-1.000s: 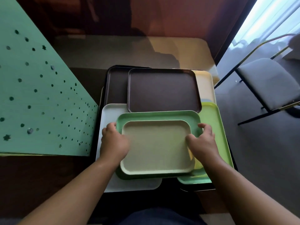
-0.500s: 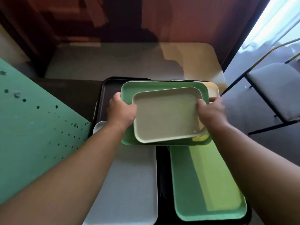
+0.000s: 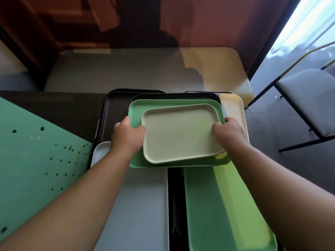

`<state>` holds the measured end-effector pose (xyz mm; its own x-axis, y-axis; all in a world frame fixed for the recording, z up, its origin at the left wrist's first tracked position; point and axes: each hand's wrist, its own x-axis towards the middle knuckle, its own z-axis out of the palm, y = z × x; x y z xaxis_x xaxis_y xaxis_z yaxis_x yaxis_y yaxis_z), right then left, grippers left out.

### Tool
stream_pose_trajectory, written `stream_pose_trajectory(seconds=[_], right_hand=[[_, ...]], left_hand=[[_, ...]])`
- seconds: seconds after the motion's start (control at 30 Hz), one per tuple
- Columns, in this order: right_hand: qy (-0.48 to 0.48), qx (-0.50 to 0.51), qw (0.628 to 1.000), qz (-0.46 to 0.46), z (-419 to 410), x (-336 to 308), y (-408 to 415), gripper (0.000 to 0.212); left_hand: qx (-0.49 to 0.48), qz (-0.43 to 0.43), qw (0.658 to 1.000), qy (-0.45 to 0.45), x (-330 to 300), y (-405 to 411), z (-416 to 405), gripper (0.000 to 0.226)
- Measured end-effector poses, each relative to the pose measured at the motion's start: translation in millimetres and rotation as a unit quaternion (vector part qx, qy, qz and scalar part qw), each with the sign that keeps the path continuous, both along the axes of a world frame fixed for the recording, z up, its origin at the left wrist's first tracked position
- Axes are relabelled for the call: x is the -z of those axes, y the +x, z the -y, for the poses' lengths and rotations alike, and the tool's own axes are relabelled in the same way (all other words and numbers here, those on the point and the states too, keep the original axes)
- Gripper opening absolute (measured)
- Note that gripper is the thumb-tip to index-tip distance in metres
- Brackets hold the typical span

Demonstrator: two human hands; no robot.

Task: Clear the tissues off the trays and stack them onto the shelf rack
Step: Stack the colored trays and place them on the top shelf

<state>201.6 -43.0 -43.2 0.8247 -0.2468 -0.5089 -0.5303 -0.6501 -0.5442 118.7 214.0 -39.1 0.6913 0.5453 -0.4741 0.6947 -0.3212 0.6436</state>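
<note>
A small beige tray [image 3: 179,133] rests inside a larger mint-green tray [image 3: 136,109]. My left hand [image 3: 127,137] grips the pair at its left edge and my right hand [image 3: 229,133] at its right edge. The pair is held over a dark brown tray [image 3: 117,109] and a cream tray [image 3: 233,105] at the far side. Nearer to me lie a white tray [image 3: 137,205] on the left and a light green tray [image 3: 217,205] on the right. No tissues are visible.
A green panel with punched holes [image 3: 36,160] stands at the left. A pale table top [image 3: 145,69] lies beyond the trays. A grey chair with a black frame [image 3: 308,98] stands at the right by a bright window.
Both hands have carried the beige and mint-green tray pair away from me, from over the near trays to over the dark brown tray. The white and light green trays are now uncovered.
</note>
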Motion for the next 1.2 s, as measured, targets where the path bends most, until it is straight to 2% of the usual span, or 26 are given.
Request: stream_pose_trajectory(seconds=[0.1,0.17,0.27,0.33,0.4,0.47,0.5,0.6,0.67,0.77,0.87,0.93,1.03,1.07,1.2], right_hand=[[0.010,0.000,1.000,-0.004,4.0,-10.6,0.5,0.047],[0.036,0.012,0.999,-0.016,9.2,-21.4,-1.8,0.050],[0.093,0.073,0.993,-0.026,20.5,-40.5,-12.4,0.062],[0.142,0.134,0.980,-0.026,28.6,-50.9,-25.8,0.061],[0.181,0.182,0.966,-0.020,32.8,-58.3,-44.9,0.058],[0.220,0.219,0.951,0.003,31.0,-63.4,-65.5,0.057],[0.235,0.236,0.943,0.015,28.6,-64.7,-76.0,0.059],[0.235,0.279,0.930,0.045,14.4,-65.8,-107.7,0.069],[0.235,0.307,0.920,0.071,-0.4,-67.7,-134.0,0.068],[0.282,0.338,0.891,0.106,-15.5,-68.5,-172.2,0.053],[0.369,0.283,0.880,0.102,-10.9,-68.0,-208.5,0.036],[0.410,0.224,0.878,0.103,10.6,-62.1,-218.9,0.040],[0.450,0.205,0.862,0.116,59.1,-68.9,-198.3,0.067],[0.447,0.178,0.870,0.107,74.8,-73.6,-186.3,0.071],[0.344,-0.009,0.939,0.005,106.6,-95.1,-146.3,0.046]], left_hand=[[-0.026,0.025,0.999,-0.039,8.8,-2.4,-12.7,0.070],[-0.032,0.058,0.996,-0.067,-7.5,-3.9,-14.1,0.072],[-0.037,0.121,0.974,-0.188,-41.0,-7.9,-23.5,0.071],[-0.062,0.158,0.938,-0.303,-60.5,-14.5,-37.0,0.054],[-0.087,0.174,0.880,-0.434,-74.5,-28.5,-48.9,0.032],[-0.094,0.177,0.826,-0.527,-80.8,-45.0,-46.9,0.052],[-0.096,0.176,0.813,-0.547,-81.0,-52.2,-36.8,0.056],[-0.157,0.199,0.793,-0.554,-77.8,-67.9,16.0,0.035],[-0.173,0.198,0.804,-0.533,-80.4,-75.6,56.2,0.044],[-0.218,0.228,0.845,-0.431,-81.2,-70.4,88.7,0.033],[-0.195,0.251,0.872,-0.373,-87.5,-61.3,92.7,0.043],[-0.174,0.249,0.891,-0.338,-91.7,-57.7,86.4,0.045],[-0.129,0.232,0.906,-0.330,-97.5,-60.3,77.3,0.057],[-0.111,0.223,0.911,-0.328,-96.7,-62.0,76.5,0.060],[-0.052,0.148,0.934,-0.321,-90.7,-70.8,98.5,0.058]])
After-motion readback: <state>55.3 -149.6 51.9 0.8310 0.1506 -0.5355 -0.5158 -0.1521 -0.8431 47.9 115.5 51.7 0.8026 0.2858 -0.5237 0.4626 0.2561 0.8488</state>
